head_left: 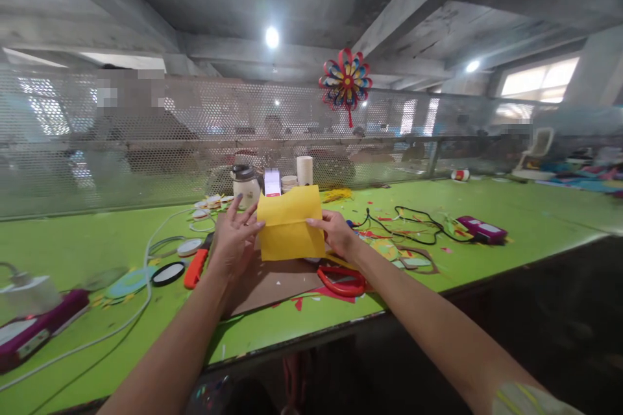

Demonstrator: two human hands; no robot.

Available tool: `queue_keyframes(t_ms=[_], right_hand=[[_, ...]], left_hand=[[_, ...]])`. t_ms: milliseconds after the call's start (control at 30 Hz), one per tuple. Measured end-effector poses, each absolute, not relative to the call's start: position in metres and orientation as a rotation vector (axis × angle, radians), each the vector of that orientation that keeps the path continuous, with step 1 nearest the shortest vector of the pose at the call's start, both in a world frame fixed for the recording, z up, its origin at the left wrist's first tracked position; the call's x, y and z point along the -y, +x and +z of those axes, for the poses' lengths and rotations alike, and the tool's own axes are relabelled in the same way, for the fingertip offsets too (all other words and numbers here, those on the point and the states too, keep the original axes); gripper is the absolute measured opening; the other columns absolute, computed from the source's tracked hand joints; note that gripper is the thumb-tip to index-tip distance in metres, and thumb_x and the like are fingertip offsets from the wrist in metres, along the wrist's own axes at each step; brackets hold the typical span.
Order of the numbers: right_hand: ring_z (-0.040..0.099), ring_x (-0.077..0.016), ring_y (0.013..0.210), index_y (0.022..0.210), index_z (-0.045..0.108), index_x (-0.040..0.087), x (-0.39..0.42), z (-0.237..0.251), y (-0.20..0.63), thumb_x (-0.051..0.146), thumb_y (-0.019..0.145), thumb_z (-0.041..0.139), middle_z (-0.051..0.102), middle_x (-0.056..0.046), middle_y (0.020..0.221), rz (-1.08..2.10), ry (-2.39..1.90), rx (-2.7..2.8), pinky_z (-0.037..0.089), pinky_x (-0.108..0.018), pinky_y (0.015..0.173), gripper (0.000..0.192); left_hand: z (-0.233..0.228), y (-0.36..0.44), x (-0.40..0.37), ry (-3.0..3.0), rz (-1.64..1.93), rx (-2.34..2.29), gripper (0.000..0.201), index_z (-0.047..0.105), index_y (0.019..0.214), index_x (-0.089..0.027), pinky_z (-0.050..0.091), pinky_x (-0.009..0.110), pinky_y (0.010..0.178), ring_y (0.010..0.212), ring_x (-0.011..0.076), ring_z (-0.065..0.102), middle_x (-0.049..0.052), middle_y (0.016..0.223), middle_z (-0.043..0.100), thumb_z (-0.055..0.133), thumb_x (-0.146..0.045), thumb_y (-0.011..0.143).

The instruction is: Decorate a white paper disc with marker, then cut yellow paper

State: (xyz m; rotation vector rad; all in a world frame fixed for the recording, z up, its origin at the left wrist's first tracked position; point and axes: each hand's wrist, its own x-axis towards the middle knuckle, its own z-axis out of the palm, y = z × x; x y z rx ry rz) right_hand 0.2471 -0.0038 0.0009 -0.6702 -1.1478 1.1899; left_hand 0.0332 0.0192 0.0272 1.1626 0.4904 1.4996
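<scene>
A yellow sheet [292, 240], apparently paper, is held up over a brown board [272, 285], with a crease running across it. My right hand [338, 233] pinches its right edge, thumb in front and fingers partly hidden behind. At the left edge, my left hand [236, 233] has its thumb on the sheet's front, the index finger raised and other fingers reaching toward the back of the edge. Below the right hand lie red-handled scissors [342, 281], blades largely hidden. An orange utility knife [195, 267] rests beside my left wrist.
Behind the sheet stand a dark-lidded jar [246, 187], a phone [272, 182] and a white roll [304, 170]. Purple power strips [481, 231] and cables lie on the green table [491, 207], with paper scraps around. A perforated screen [204, 149] runs along the back.
</scene>
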Motion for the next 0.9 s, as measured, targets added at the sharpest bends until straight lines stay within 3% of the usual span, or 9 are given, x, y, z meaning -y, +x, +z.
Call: queue_keyframes(t_ms=[167,300,533,900], right_hand=[[0.072,-0.0278,0.078,0.079,0.075,0.019,0.0018,-0.0004,0.2476,0.035,0.055,0.085,0.077,-0.002,0.077,1.178,-0.687,1.132,0.055,-0.037,0.072,0.031],[0.072,-0.026,0.073,0.079,0.074,0.019,0.004,0.0008,0.2468,0.037,0.054,0.085,0.077,-0.003,0.076,1.176,-0.699,1.133,0.055,-0.036,0.07,0.033],[0.071,-0.0243,0.067,0.08,0.075,0.018,0.0096,0.005,0.2452,0.039,0.054,0.086,0.076,-0.002,0.072,1.182,-0.72,1.147,0.055,-0.035,0.068,0.036],[0.071,-0.0252,0.067,0.079,0.074,0.016,0.0071,0.0025,0.2462,0.043,0.054,0.087,0.076,-0.005,0.072,1.18,-0.745,1.158,0.054,-0.037,0.067,0.039]], left_hand=[[0.0255,0.0337,-0.0223,1.15,1.472,-0.506,0.074,0.057,0.13,-0.02,0.051,0.031,0.102,0.128,0.0257,0.057,0.012,0.136,0.064,0.079,-0.002,0.062],[0.0243,0.0354,-0.0224,1.164,1.415,-0.525,0.055,0.069,0.111,-0.017,0.053,0.035,0.1,0.119,0.0268,0.063,0.01,0.121,0.072,0.084,-0.009,0.059],[0.0246,0.0371,-0.0193,1.2,1.377,-0.562,0.046,0.073,0.098,-0.015,0.057,0.034,0.087,0.094,0.0241,0.072,0.007,0.096,0.078,0.089,-0.018,0.056],[0.0263,0.0346,-0.0164,1.257,1.341,-0.59,0.049,0.073,0.102,-0.016,0.06,0.038,0.081,0.093,0.0285,0.073,0.01,0.102,0.078,0.089,-0.019,0.056]])
